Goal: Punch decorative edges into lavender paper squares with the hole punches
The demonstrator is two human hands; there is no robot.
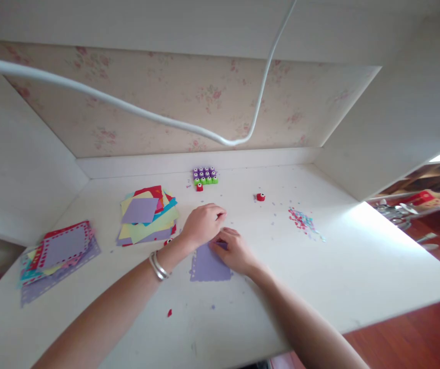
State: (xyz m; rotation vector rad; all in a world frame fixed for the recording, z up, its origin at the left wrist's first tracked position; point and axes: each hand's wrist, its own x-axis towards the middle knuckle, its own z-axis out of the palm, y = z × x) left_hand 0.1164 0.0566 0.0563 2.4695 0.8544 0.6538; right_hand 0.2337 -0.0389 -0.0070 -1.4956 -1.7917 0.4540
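Observation:
A purple sheet with a punched, scalloped edge (pixel 210 266) lies flat on the white table, partly under my hands. My right hand (pixel 234 250) rests on its upper right part, fingers bent; what the fingertips hold, if anything, is hidden. Just beyond the sheet's top edge is my left hand (pixel 203 224), with curled fingers and thumb close to the right fingertips. Whatever lies between its fingers is too small to make out. A red punch (pixel 168 241) shows partly behind my left wrist.
Coloured paper (pixel 140 210) is piled at left centre, with punched sheets (pixel 66 247) farther left. Purple and green punches (pixel 205 174) stand at the back, near a red one (pixel 199 187). Another red punch (pixel 260 197) and confetti (pixel 303 220) lie right. A white cable (pixel 143 114) hangs in front.

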